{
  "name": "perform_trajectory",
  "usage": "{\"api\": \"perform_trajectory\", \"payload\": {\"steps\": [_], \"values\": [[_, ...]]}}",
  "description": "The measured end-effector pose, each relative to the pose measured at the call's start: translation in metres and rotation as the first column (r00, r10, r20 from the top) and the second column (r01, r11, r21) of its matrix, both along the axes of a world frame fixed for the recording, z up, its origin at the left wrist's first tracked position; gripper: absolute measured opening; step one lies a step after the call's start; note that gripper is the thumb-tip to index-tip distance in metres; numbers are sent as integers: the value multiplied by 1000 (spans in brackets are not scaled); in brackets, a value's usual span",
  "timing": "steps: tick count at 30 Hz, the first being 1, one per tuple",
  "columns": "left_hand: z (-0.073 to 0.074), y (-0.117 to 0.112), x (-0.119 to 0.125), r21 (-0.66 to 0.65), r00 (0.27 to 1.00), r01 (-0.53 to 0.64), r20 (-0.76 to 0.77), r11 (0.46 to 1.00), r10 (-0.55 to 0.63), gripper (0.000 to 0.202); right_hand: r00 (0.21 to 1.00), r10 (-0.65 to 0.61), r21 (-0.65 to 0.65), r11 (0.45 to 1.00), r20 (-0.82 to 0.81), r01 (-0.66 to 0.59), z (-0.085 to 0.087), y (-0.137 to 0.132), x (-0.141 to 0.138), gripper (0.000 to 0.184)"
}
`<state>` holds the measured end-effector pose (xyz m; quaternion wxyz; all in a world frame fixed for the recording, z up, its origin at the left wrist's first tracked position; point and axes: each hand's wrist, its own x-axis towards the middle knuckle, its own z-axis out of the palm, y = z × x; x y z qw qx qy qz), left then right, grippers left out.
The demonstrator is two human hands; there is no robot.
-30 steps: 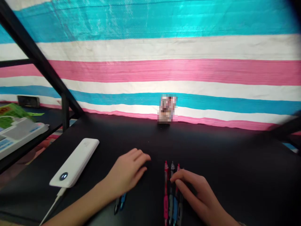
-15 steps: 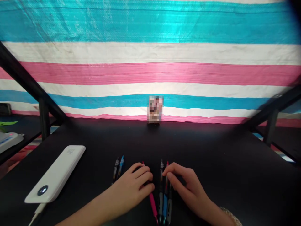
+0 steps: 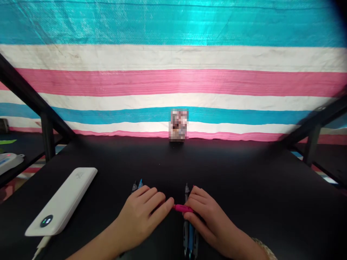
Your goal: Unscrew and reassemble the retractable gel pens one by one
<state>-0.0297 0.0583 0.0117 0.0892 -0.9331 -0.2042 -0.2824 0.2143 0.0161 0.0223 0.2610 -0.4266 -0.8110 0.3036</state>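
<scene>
My left hand (image 3: 142, 213) and my right hand (image 3: 206, 215) meet low in the middle of a black table (image 3: 244, 187). Between their fingertips a pink pen (image 3: 182, 208) lies crosswise, pinched at each end. Under my right hand lies a row of pens (image 3: 189, 238), dark and blue, pointing away from me. The tips of two more pens (image 3: 137, 186), one blue, poke out beyond my left hand's fingers.
A white power bank (image 3: 61, 200) with a cable lies at the left. A small blurred card (image 3: 179, 124) stands at the table's back edge against a striped teal, white and pink tarp. Black frame bars (image 3: 32, 104) rise at both sides. A side shelf holds a white device (image 3: 8, 160).
The view swung right and steadied. My left hand moved right to the pens and took the pink pen, which has turned from pointing away from me to lying crosswise between both hands.
</scene>
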Motion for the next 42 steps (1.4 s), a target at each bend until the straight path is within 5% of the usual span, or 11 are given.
{"api": "perform_trajectory", "payload": {"steps": [6,10,12,15,18,21,26,29,38,42], "values": [[-1,-3,3,-14,999,-38,-9,999,38,14,995,-95,-6,995,-40,95,-6,-1,3,20],[-1,-8,5,-212,1000,-26,-11,977,24,20,992,-90,112,989,-85,99,-13,0,3,22],[-2,-10,5,-386,999,-43,-20,921,38,26,990,-87,172,979,-110,105,-16,0,2,19],[1,-13,5,-655,997,-75,-40,752,65,36,991,-72,261,960,-111,99,-16,0,2,17],[4,-12,4,-781,995,-77,-24,620,93,33,988,-90,271,955,-123,121,-13,0,1,15],[4,-8,-1,-751,976,-53,99,658,192,14,964,-192,180,958,-182,224,-9,-1,3,12],[0,-2,-10,-629,919,-5,304,777,252,19,907,-352,-153,934,-233,323,-4,1,7,30],[0,-3,-11,-633,901,8,341,774,269,20,898,-361,-266,918,-252,294,-7,2,8,39],[-4,-7,-12,-638,835,-17,414,770,362,17,910,-316,-326,919,-267,223,-5,5,7,39],[-4,-6,-12,-671,818,-37,404,740,408,14,898,-349,-328,910,-269,255,-3,6,7,21]]}}
